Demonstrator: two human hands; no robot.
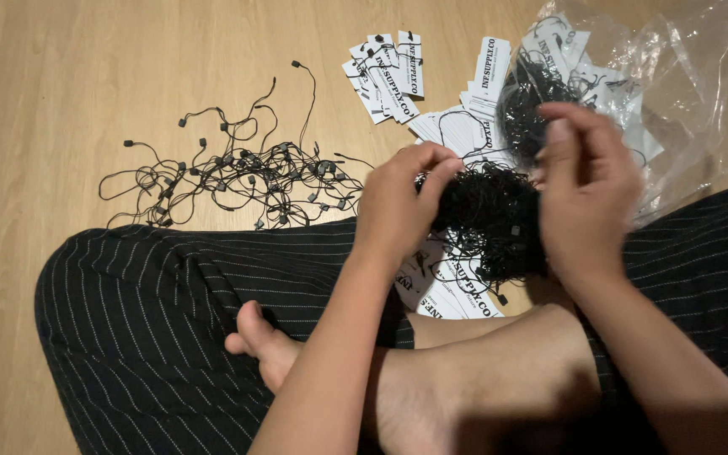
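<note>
My left hand grips the left side of a dense tangled bundle of black tag strings, fingers pinched into it. My right hand is raised on the bundle's right side, fingers curled and pinching at strands; its fingertips are slightly blurred. White paper hang tags lie under the bundle, between my legs.
Loose black strings are spread on the wooden floor at left. More white tags lie fanned at the top. A clear plastic bag with tags and another string clump sits at upper right. My crossed legs in striped trousers fill the foreground.
</note>
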